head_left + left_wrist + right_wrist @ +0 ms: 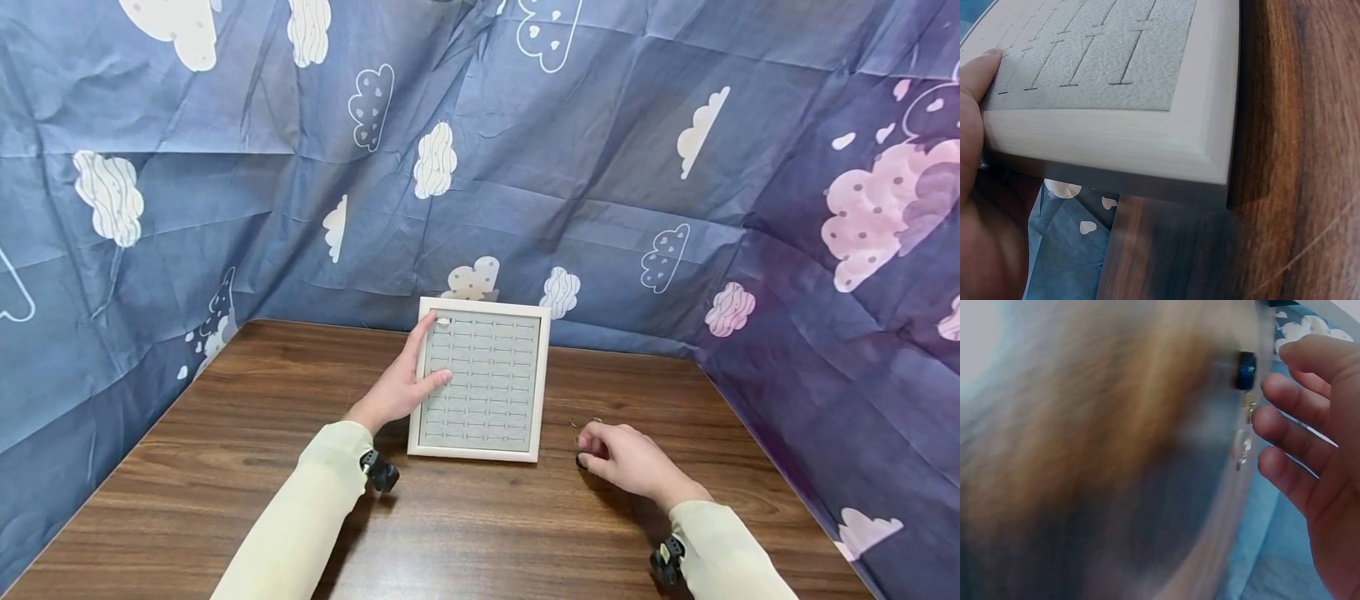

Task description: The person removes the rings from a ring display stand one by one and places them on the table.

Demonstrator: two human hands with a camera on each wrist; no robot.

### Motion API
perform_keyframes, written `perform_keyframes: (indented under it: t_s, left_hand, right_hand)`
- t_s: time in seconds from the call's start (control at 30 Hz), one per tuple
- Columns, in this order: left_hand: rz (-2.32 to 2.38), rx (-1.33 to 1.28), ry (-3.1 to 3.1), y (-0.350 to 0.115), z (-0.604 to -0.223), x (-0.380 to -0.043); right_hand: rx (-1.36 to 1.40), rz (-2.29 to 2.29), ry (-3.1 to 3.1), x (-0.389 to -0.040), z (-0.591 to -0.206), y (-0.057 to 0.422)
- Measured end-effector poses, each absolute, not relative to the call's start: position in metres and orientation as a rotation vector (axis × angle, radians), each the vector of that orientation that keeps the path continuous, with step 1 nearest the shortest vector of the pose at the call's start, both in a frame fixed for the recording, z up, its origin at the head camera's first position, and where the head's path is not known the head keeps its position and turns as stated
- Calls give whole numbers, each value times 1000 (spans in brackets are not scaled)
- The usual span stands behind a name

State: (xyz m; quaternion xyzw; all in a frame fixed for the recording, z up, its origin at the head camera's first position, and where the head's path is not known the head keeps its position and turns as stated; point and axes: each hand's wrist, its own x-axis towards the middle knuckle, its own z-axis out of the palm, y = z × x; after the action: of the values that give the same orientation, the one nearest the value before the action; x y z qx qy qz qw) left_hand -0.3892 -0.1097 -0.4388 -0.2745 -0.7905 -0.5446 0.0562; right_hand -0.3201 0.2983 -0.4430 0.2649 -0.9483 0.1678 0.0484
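In the head view, my left hand [396, 390] grips the left side of a white-framed ring display tray [474, 456], its thumb lying over the grey slotted pad. The tray leans back, tilted, on the table. A pale ring [443, 322] sits in the top left slot. To the right, my right hand [628, 458] hovers low over the table with bent, parted fingers. Just past its fingertips, the right wrist view has a dark blue ring [1246, 370], a gold-coloured ring [1249, 407] and a silvery ring [1242, 450] in a row. That hand holds none of them.
A brown wood-grain table [495, 533] lies under everything. Blue cloth [247, 192] with printed clouds hangs behind it and along its right side. A black wrist camera [379, 471] sits on the left sleeve, another [667, 560] on the right.
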Motion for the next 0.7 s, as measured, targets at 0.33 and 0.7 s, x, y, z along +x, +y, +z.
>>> perform_keyframes:
  t_s: [0.33,0.7]
  left_hand:
    - [-1661,-849,-2385,-110,-440,-391]
    - [-1657,-837,-2394,-110,-440,-390]
  right_hand:
    - [735,574,-2682,-329,-414,280]
    - [706,656,-2587,-340,-387,242]
